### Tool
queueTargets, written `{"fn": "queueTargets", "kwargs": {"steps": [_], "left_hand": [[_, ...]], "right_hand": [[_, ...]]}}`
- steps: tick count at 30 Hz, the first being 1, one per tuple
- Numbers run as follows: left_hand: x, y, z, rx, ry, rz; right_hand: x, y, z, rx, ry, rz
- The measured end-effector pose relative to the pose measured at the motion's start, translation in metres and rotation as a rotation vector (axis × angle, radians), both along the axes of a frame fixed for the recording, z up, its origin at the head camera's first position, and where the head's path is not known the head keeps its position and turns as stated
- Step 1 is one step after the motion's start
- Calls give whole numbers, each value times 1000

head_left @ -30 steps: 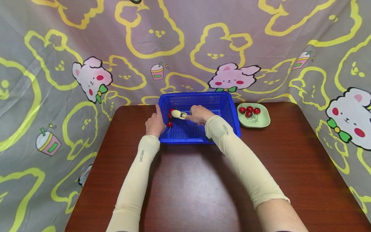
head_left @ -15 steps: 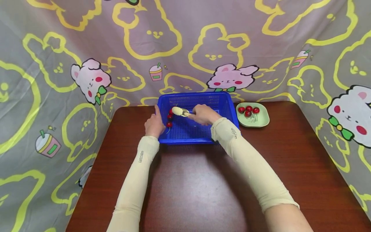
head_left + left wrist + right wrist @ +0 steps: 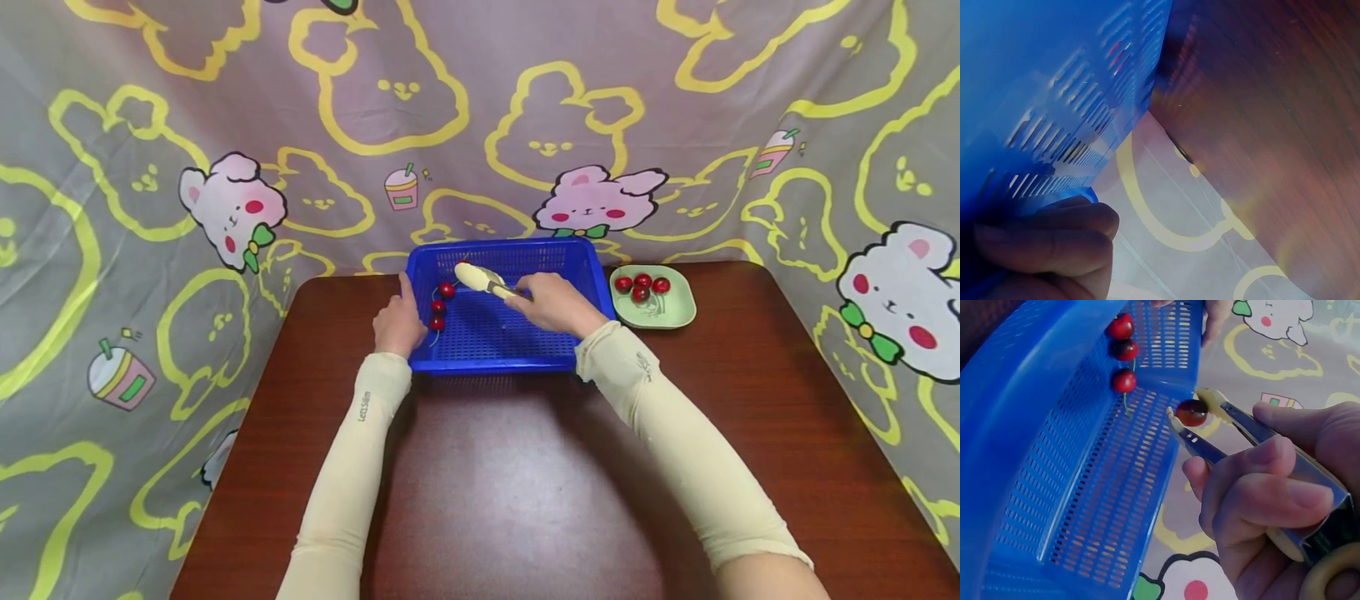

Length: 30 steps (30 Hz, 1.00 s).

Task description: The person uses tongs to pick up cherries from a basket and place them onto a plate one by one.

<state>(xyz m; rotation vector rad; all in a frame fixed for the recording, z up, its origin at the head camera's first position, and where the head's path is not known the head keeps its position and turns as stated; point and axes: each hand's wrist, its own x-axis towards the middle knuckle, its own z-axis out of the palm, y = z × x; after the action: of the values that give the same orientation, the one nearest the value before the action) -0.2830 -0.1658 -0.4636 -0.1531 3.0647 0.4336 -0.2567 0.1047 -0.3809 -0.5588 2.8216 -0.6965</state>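
My right hand (image 3: 558, 304) holds metal tongs (image 3: 480, 279) with cream-coloured tips over the blue basket (image 3: 510, 364). In the right wrist view, a dark red cherry (image 3: 1191, 413) sits between the tong tips, raised above the basket floor. Three more cherries (image 3: 1124, 381), with stems showing on some, lie along the basket's left side. At the left rim, my left hand (image 3: 400, 323) grips the basket wall, index finger stretched along the edge. The left wrist view has its curled fingers (image 3: 1054, 250) against the slotted wall.
A pale green plate (image 3: 678, 312) with several cherries (image 3: 642, 282) stands right of the basket on the brown wooden table (image 3: 495, 483). Patterned cloth (image 3: 300, 100) hangs behind the table and along both sides.
My right hand and the tongs have drawn back rightward from the cherries at the left, lifting one cherry. The left hand has stayed on the rim.
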Motion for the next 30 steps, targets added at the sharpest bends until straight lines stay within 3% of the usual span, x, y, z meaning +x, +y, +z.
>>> {"fn": "queueTargets", "kwargs": {"steps": [14, 30], "left_hand": [[-1, -1, 1, -1, 1, 3], [-2, 0, -1, -7, -5, 4]], "right_hand": [[22, 27, 5, -59, 83, -54], [40, 61, -7, -87, 172, -71]]}}
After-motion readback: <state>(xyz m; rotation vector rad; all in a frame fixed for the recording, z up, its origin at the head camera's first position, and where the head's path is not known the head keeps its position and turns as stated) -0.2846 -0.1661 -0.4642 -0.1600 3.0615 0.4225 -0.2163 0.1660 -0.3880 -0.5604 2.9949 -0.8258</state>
